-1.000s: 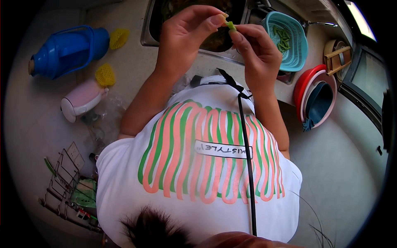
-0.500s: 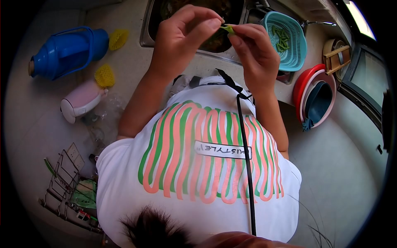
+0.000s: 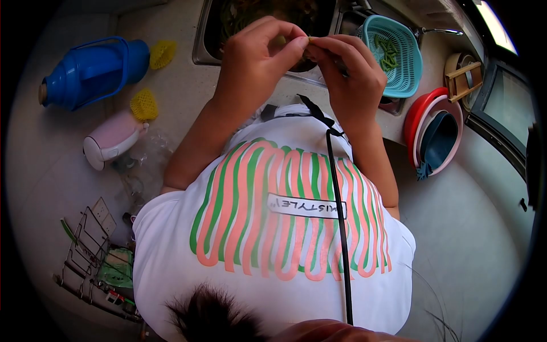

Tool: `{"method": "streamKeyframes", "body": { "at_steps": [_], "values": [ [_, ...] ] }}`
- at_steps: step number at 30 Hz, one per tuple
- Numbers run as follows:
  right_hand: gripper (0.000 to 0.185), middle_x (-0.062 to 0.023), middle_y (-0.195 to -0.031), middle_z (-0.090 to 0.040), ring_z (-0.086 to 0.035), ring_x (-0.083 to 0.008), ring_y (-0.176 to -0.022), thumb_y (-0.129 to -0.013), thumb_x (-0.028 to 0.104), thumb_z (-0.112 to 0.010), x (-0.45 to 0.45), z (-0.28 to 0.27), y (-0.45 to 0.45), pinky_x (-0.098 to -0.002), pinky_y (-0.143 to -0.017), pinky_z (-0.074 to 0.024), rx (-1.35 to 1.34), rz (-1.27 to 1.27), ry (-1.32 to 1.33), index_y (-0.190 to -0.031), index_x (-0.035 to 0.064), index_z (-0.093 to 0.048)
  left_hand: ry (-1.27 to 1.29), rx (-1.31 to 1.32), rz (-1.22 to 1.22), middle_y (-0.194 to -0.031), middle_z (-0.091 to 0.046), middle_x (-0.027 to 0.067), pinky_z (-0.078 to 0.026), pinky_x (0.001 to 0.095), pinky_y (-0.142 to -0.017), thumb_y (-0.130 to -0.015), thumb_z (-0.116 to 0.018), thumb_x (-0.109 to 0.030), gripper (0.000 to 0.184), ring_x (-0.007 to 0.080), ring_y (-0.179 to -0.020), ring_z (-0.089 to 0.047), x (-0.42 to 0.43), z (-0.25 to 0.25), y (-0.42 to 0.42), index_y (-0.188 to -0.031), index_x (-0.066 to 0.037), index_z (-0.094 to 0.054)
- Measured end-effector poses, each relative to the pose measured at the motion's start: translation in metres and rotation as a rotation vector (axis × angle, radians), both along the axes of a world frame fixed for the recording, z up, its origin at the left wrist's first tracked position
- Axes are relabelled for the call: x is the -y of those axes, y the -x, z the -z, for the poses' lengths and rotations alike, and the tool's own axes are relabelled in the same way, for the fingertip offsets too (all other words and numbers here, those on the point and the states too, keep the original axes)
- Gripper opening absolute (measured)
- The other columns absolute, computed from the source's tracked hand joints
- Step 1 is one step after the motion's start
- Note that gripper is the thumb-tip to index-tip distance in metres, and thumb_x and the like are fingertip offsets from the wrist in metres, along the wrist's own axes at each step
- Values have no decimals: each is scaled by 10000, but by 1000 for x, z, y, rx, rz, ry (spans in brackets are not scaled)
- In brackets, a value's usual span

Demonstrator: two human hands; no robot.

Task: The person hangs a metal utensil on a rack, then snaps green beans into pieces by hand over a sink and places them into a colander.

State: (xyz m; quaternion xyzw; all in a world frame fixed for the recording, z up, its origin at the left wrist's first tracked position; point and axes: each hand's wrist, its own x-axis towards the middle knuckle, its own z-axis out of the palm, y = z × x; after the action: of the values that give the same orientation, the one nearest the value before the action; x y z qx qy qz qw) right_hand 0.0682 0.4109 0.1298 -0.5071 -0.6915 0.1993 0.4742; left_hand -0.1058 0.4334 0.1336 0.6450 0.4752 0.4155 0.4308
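Observation:
My left hand (image 3: 256,51) and my right hand (image 3: 350,68) meet fingertip to fingertip over the front edge of the dark sink (image 3: 200,48). Both are pinched closed around a small green bean piece (image 3: 309,40), of which only a bit shows between the fingertips. Beneath my hands, greens lie in the sink, dim and hard to make out. Just right of my right hand stands a turquoise basket (image 3: 415,68) holding several cut green pieces (image 3: 387,54).
A blue thermos (image 3: 94,71), a pink kettle (image 3: 114,139) and two yellow scrubbers (image 3: 163,54) are on the left. Red and white basins (image 3: 411,122) with a dark blue one stand at right, near a wooden-framed tool (image 3: 464,82). A wire rack (image 3: 85,262) is at lower left.
The green piece showed clearly between my fingertips before; now my fingers mostly cover it. My left hand has shifted slightly right, and the fingertips of both hands have come together.

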Motion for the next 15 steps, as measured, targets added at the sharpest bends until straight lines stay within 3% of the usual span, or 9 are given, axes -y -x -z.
{"method": "streamKeyframes", "body": {
  "at_steps": [2,6,10,12,15],
  "values": [
    [128,-76,-950,-693,-725,-163,-777,-855,-41,-741,1,2,0,-256,-674,-596,-44,-11,24,-971,15,-738,43,34,15,-835,-633,-29,-402,198,-602,-964,-692,-146,136,27,-689,-484,1,0,1,-1005,-16,-704],
    [118,-89,-956,-697,-745,-190,-864,-903,-63,-688,4,2,1,-271,-758,-614,-454,-64,148,-1020,-49,-702,135,57,-31,-863,-644,-28,-418,195,-656,-988,-672,-204,196,20,-737,-497,1,4,3,-1032,-14,-690],
    [183,-138,-1025,-720,-749,-229,-932,-946,-34,-663,8,0,-14,-308,-833,-619,-878,-173,310,-1127,-62,-671,116,102,-100,-788,-649,9,-425,219,-612,-1007,-653,-253,240,59,-656,-525,-10,19,9,-995,-14,-678],
    [200,-154,-1044,-729,-748,-229,-940,-942,-18,-677,9,1,-24,-309,-836,-617,-970,-155,309,-1141,-45,-676,233,7,-42,-1004,-688,15,-454,205,-864,-1014,-640,-243,254,46,-928,-582,-17,21,22,-1107,-8,-665],
    [238,-131,-1072,-736,-740,-228,-977,-929,49,-720,11,2,-51,-316,-859,-609,-633,206,160,-1160,-1,-691,191,147,29,-1124,-683,62,-457,221,-894,-1031,-602,-215,305,70,-981,-591,-25,34,26,-1240,3,-643]
  ]
}}
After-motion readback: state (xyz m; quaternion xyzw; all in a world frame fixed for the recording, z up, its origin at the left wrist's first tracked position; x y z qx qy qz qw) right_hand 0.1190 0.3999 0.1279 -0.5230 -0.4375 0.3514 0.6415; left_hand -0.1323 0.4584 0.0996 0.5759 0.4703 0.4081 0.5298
